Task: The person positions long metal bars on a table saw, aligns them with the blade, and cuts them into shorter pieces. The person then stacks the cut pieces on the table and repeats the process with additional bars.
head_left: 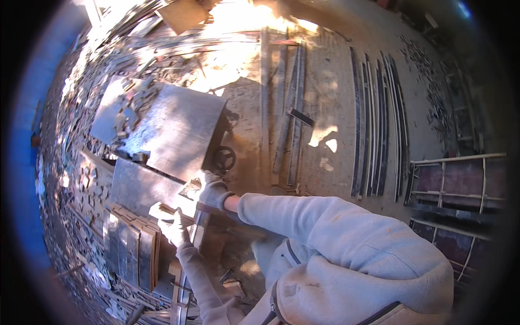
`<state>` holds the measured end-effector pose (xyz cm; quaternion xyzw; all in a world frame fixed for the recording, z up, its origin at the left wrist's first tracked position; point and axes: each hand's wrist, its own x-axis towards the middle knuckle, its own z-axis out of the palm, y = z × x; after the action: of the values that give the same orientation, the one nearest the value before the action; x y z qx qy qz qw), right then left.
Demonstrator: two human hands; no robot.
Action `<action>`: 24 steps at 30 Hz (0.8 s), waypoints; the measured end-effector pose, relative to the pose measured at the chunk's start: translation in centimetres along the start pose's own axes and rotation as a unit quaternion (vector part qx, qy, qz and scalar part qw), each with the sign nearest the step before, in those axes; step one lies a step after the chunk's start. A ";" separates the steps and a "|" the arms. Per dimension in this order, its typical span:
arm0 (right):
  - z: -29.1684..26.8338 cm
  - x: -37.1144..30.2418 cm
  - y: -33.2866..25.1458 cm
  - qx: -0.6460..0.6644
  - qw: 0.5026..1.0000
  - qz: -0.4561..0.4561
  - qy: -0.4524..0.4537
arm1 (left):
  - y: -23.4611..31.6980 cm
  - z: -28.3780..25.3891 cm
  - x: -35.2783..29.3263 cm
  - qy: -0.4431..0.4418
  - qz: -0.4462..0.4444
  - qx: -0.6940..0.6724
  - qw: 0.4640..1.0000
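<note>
Two hands in gloves work close together by a wide gray table [176, 127]. The left hand [174, 233] has its thumb and fingers around a short wooden piece [161, 210], which pokes out to the left in bright sun. The right hand [213, 192] is just above it, near the table's lower corner, with its fingers bent over. The light is so strong there that I cannot tell if it grips anything. The wooden piece is just above a stack of brown and gray boards [128, 244]. Next to the hands, a shiny rail [199, 230] runs down toward the person.

Many little wood scraps [129, 111] lie on the left part of the table, and more bits are spread over the ground on that side. A dark round wheel [223, 157] sits by the table's right side. Past the wheel, long gray beams [295, 122] lie on the dusty ground, and a short dark block [301, 117] lies across them. More long, dark strips [379, 127] lie in a row to the right. Near the right edge are dark red panels [463, 181] with thin, pale bars. Both arms have gray sleeves [325, 216].
</note>
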<state>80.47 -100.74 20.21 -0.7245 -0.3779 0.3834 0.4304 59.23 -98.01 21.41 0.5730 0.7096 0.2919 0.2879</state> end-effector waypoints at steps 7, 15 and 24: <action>-12.8 -12.2 0.9 0.112 0.976 -0.178 0.058 | 7.3 8.2 -13.7 -0.286 -0.217 -0.519 0.776; -24.0 -18.5 10.0 0.085 0.996 0.011 -0.028 | 10.3 12.1 -27.1 -0.485 -0.252 -0.541 0.638; -31.5 -28.1 28.2 0.360 0.844 0.398 0.020 | -1.2 20.6 -35.4 -0.399 -0.132 -0.183 0.889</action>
<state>102.49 -145.64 11.46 -0.6141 0.1160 0.6161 0.4794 80.09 -131.24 9.47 0.4792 0.5385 0.1224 0.6822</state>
